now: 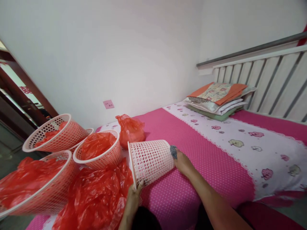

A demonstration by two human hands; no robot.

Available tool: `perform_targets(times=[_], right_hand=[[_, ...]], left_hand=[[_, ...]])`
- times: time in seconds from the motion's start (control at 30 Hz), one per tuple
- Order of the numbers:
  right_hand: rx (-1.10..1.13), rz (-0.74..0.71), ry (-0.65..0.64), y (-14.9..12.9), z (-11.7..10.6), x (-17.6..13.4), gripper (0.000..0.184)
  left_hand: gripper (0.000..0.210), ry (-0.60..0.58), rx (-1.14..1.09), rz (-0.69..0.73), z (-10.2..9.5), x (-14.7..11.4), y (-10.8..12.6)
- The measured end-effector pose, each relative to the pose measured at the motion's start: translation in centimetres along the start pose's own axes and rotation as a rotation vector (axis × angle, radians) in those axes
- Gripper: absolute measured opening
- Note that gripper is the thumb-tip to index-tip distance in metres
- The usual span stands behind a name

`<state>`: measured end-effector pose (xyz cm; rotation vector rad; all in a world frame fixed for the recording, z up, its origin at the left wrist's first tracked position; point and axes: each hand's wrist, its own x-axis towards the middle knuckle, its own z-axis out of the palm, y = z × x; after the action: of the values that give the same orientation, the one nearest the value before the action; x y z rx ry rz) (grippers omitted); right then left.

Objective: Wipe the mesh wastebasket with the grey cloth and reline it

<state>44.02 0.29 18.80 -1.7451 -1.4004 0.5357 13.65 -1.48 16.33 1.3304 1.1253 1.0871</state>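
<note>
Three baskets [97, 150] already hold red bags; our left hand [134, 195] grips the bare basket's [151, 159] rim, our right hand [182, 163] seemingly cupped closed at its base.

Little can be read here. A small pink note [108, 104] is stuck on the white wall [134, 57] above the bed; it bears a few small dark marks, too tiny to make out. At the far left, red characters [25, 90] stand on a pale pane [14, 80] behind the dark wooden frame, cut off and blurred, so they cannot be read either
</note>
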Motion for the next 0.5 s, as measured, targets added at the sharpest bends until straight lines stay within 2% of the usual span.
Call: perform_targets(times=[0.1, 0.2, 0.37, 0.43, 0.5], right_hand=[[-0.006, -0.004, -0.032, -0.1, -0.1, -0.2, 0.051], [-0.001, -0.016, -0.057, -0.2, 0.0, -0.3, 0.045], [0.025, -0.055, -0.051, -0.1, 0.3, -0.4, 0.036], [0.027, -0.064, -0.029, 0.1, 0.3, -0.3, 0.032], [0.022, -0.064, 0.014, 0.4, 0.2, 0.0, 0.028]], left_hand=[[0.064, -0.002, 0.068, 0.013, -0.4, -0.9, -1.4], [0.066, 0.055, 0.079, 0.015, -0.6, -1.9, -1.7], [0.072, 0.219, 0.004, 0.087, -0.4, -1.7, 0.5], [0.074, 0.193, -0.088, 0.079, -0.3, -1.0, 1.6], [0.072, 0.100, -0.170, 0.050, -0.3, -0.4, 2.2]])
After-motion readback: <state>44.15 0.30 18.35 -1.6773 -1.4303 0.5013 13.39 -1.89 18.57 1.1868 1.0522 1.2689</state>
